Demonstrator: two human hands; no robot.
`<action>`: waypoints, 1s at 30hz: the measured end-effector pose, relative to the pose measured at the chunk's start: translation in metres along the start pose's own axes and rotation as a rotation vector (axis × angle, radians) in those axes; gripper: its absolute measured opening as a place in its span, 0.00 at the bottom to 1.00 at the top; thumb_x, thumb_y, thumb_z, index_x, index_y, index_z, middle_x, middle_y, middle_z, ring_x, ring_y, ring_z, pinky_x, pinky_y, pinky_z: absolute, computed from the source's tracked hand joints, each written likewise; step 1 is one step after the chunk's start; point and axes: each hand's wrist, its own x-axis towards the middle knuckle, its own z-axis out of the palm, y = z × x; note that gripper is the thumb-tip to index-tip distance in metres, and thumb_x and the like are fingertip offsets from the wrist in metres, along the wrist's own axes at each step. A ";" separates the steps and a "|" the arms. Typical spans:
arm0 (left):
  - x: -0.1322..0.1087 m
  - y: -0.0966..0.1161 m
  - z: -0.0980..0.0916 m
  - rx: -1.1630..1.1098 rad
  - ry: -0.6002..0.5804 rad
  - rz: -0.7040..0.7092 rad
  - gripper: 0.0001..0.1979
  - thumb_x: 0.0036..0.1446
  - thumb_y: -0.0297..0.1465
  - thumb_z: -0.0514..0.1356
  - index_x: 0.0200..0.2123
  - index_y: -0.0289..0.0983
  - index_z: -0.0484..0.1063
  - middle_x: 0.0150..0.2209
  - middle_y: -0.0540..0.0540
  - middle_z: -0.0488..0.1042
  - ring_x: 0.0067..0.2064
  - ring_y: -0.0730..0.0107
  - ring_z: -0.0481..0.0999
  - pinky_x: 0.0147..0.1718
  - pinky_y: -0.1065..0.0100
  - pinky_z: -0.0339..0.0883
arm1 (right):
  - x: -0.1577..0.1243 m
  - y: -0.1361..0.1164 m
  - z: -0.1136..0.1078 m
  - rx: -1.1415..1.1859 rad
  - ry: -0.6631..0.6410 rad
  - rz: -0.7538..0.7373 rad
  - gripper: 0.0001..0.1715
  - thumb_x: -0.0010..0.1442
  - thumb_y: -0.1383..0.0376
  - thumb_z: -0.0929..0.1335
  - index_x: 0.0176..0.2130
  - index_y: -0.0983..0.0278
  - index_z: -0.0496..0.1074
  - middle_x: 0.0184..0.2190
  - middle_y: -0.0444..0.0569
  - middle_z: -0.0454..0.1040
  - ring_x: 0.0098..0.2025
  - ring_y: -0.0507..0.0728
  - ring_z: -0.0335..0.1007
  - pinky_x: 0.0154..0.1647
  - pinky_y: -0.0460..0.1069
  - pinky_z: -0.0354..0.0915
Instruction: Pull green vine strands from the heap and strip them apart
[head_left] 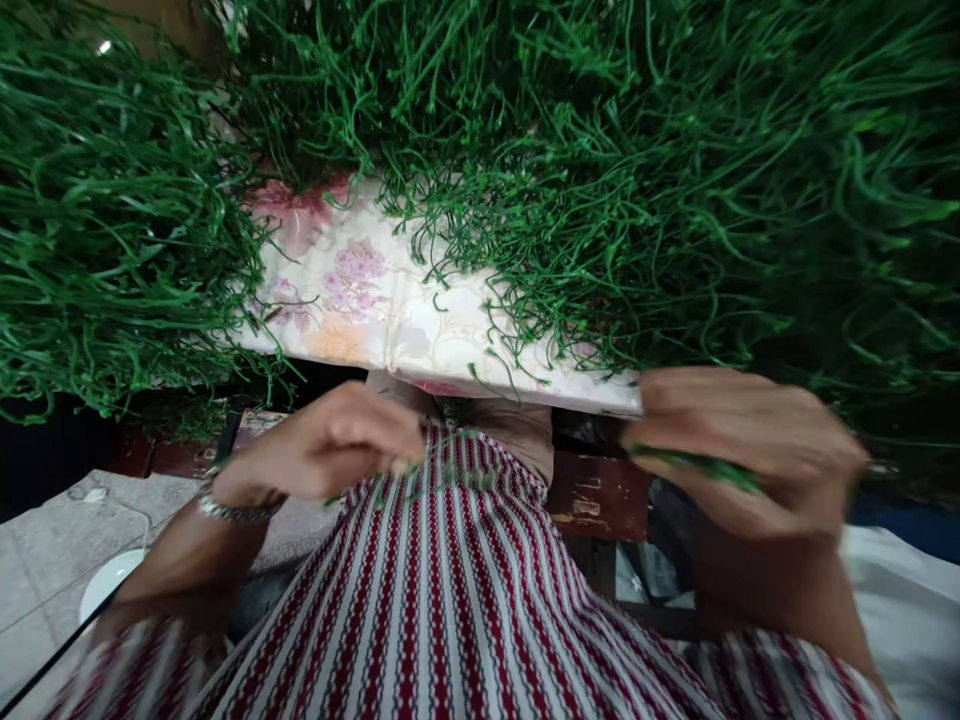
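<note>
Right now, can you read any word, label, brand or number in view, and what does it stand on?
No readable text anywhere in view.
The floral cloth: flower prints only, no lettering.
The dark wooden board below the cloth's edge: pale marks, too blurred to read.
The left hand and right hand hold green stalks; no tag shows on them.

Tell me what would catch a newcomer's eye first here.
Heaps of green stalks cover most of the floral tablecloth across the top. Lower right, the blurred right hand is closed on a bunch of stems; centre left, the left hand, bracelet at the wrist, pinches green strands above red-striped cloth.
</note>
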 end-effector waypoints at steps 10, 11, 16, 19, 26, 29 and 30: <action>0.034 -0.029 0.028 -0.492 0.633 -0.242 0.10 0.46 0.34 0.66 0.22 0.33 0.71 0.24 0.49 0.71 0.25 0.78 0.66 0.25 0.75 0.60 | 0.018 0.004 0.060 0.183 0.217 0.204 0.05 0.62 0.67 0.61 0.37 0.64 0.66 0.28 0.47 0.71 0.29 0.51 0.67 0.31 0.46 0.63; 0.035 -0.029 0.029 -0.512 0.660 -0.237 0.10 0.45 0.33 0.66 0.22 0.33 0.72 0.23 0.49 0.71 0.25 0.78 0.65 0.24 0.75 0.59 | 0.020 0.003 0.067 0.142 0.224 0.217 0.06 0.62 0.66 0.62 0.39 0.64 0.66 0.30 0.47 0.71 0.31 0.51 0.68 0.32 0.46 0.63; 0.034 -0.027 0.038 -0.485 0.732 -0.209 0.08 0.46 0.33 0.66 0.24 0.34 0.73 0.24 0.50 0.70 0.23 0.79 0.63 0.21 0.75 0.58 | 0.030 0.002 0.093 0.093 0.179 0.207 0.13 0.57 0.59 0.67 0.37 0.67 0.66 0.30 0.48 0.69 0.33 0.51 0.66 0.32 0.45 0.62; 0.034 -0.028 0.044 -0.433 0.781 -0.180 0.08 0.47 0.33 0.65 0.23 0.35 0.72 0.24 0.50 0.70 0.24 0.78 0.64 0.23 0.75 0.59 | 0.029 0.002 0.102 0.085 0.223 0.168 0.09 0.59 0.62 0.65 0.32 0.66 0.66 0.24 0.44 0.65 0.28 0.50 0.62 0.28 0.44 0.60; 0.035 -0.033 0.056 -0.481 0.869 -0.087 0.08 0.50 0.30 0.63 0.22 0.35 0.69 0.22 0.52 0.67 0.24 0.78 0.62 0.24 0.75 0.58 | 0.026 -0.010 0.104 -0.069 0.288 0.078 0.14 0.57 0.68 0.65 0.21 0.65 0.62 0.18 0.42 0.59 0.23 0.48 0.55 0.24 0.45 0.55; 0.035 -0.033 0.059 -0.422 0.859 -0.060 0.06 0.51 0.28 0.62 0.23 0.35 0.69 0.22 0.52 0.66 0.25 0.78 0.62 0.23 0.75 0.56 | 0.025 -0.016 0.105 -0.086 0.296 0.091 0.16 0.57 0.68 0.65 0.19 0.65 0.60 0.17 0.41 0.57 0.21 0.48 0.53 0.23 0.45 0.54; 0.034 -0.033 0.059 -0.394 0.862 -0.052 0.06 0.51 0.27 0.62 0.23 0.34 0.69 0.22 0.52 0.66 0.25 0.78 0.62 0.23 0.75 0.56 | 0.024 -0.017 0.104 -0.074 0.301 0.094 0.16 0.56 0.69 0.65 0.19 0.65 0.60 0.17 0.41 0.56 0.21 0.48 0.52 0.23 0.45 0.53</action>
